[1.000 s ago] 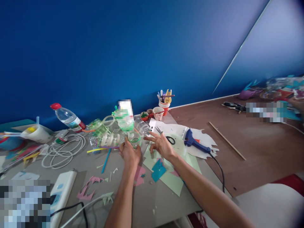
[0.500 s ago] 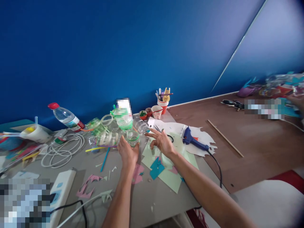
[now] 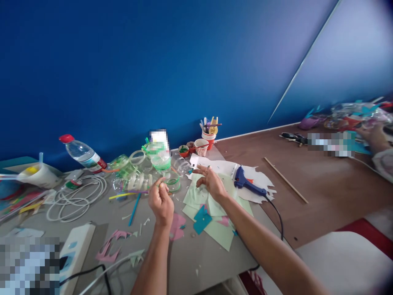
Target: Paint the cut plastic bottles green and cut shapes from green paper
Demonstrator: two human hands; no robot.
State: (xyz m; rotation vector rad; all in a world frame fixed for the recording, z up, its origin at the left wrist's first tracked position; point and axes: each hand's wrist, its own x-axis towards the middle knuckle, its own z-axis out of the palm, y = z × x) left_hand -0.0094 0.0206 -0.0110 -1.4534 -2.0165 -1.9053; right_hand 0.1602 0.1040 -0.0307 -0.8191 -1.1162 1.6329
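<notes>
My left hand (image 3: 161,201) is raised a little above the grey table (image 3: 190,254), its fingers pinched together on something small that I cannot make out. Just beyond it a clear plastic ring with a green rim (image 3: 173,182) rests on the table, apart from the fingers. My right hand (image 3: 211,182) hovers with its fingers spread over pale green paper sheets (image 3: 196,196) and holds nothing. A cluster of cut clear and green bottle pieces (image 3: 138,172) lies behind the left hand.
A blue glue gun (image 3: 247,185) with a black cord lies right of my right hand. A water bottle (image 3: 82,153), a white cable coil (image 3: 73,196), cups of tools (image 3: 208,136), a wooden stick (image 3: 285,180) and paper scraps surround them. Another person's hand (image 3: 373,137) works far right.
My left hand has let go of the green-rimmed ring and pulled back toward me, closing into a pinch. My right hand stays spread in about the same place.
</notes>
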